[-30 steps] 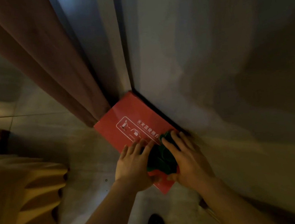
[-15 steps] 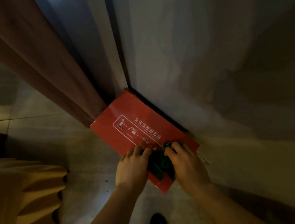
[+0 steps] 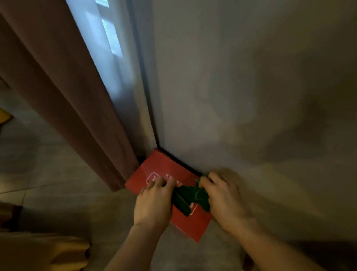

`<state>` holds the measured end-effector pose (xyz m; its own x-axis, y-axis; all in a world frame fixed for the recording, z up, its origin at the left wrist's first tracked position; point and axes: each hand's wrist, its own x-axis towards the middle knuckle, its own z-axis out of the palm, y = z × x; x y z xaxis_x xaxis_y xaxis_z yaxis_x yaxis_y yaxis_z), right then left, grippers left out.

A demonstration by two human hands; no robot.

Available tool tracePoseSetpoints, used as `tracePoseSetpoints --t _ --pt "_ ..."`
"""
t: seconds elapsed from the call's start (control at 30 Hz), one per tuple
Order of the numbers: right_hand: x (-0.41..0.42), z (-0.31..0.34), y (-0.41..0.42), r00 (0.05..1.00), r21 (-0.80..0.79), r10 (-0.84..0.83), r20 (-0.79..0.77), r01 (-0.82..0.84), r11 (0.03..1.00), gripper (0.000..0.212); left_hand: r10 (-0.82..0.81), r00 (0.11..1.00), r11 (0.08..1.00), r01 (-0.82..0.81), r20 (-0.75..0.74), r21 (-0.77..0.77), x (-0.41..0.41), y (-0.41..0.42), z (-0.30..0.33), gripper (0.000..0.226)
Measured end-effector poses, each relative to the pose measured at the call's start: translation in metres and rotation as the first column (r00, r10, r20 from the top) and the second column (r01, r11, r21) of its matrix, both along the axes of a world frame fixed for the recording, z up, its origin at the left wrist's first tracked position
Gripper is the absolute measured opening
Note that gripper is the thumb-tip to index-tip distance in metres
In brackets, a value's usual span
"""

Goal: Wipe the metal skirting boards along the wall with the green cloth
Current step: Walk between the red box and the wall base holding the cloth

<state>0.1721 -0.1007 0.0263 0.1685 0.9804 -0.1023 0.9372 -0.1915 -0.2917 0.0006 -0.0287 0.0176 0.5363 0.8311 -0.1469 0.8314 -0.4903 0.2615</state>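
A crumpled green cloth point(image 3: 190, 197) is stretched between both hands above a red box. My left hand point(image 3: 154, 201) grips its left end, fingers curled over the box top. My right hand point(image 3: 223, 193) grips its right end close to the foot of the grey wall point(image 3: 256, 82). The dark skirting strip point(image 3: 182, 165) shows only as a thin black line between the box and the wall; further right my right hand and shadow hide it.
The red box point(image 3: 166, 172) with white print stands on the floor against the wall. A brown curtain point(image 3: 61, 93) hangs to the left, with a bright window strip point(image 3: 107, 43) beside it. Yellow ridged furniture point(image 3: 32, 268) sits at lower left on the tiled floor point(image 3: 50, 172).
The camera has tilted up, showing more wall and window. Both hands have spread slightly apart, pulling the green cloth wider over the red box.
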Motion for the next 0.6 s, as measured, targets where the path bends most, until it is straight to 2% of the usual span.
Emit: tracePoseSetpoints --t 0.17,0.4,0.6 --pt "-0.014 0.074 -0.017 0.999 0.103 -0.026 0.037 0.022 0.994 0.042 -0.042 0.999 0.995 0.040 0.019 0.091 -0.014 -0.010 0.074 0.032" --pt "-0.045 0.171 -0.046 0.991 0.224 -0.060 0.119 0.032 0.974 0.033 -0.092 0.993 0.973 0.074 0.073 0.220 -0.041 -0.030 0.171 0.040" --pt "-0.071 0.251 -0.072 0.984 0.327 -0.079 0.161 0.022 0.945 0.033 -0.130 0.986 0.930 0.083 0.107 0.359 -0.066 -0.049 0.251 0.036"
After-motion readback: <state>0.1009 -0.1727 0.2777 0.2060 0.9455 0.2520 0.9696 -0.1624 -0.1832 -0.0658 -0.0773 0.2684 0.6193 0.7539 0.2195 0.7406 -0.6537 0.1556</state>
